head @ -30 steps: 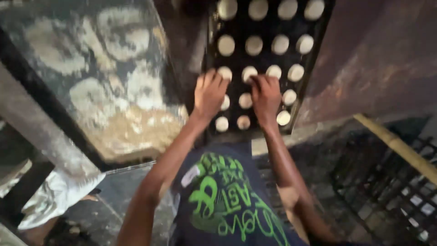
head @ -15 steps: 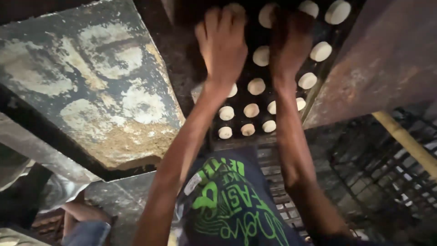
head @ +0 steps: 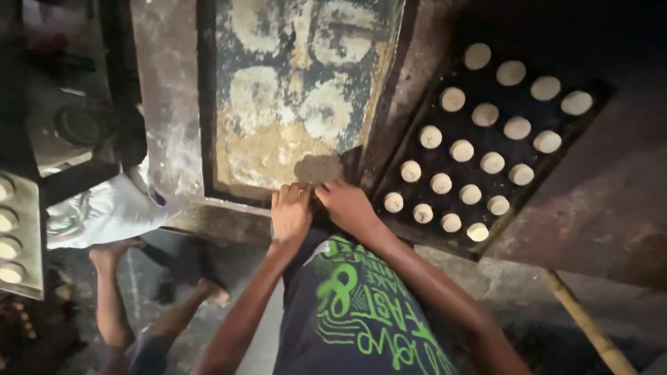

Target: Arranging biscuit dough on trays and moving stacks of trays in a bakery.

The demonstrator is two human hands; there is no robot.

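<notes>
Standing in a dim, sooty room, a worn flour-crusted metal door (head: pixel 292 104) is seen beside a black tray of pale round dough pieces (head: pixel 486 139). Its lower edge is touched by the left hand (head: pixel 290 212) and right hand (head: pixel 345 205), fingers loosely spread, nothing gripped.

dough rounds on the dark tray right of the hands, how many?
20 dough rounds, five rows of four across the dark tray, from its far corner down to the corner beside the right hand. None looks hidden.
</notes>
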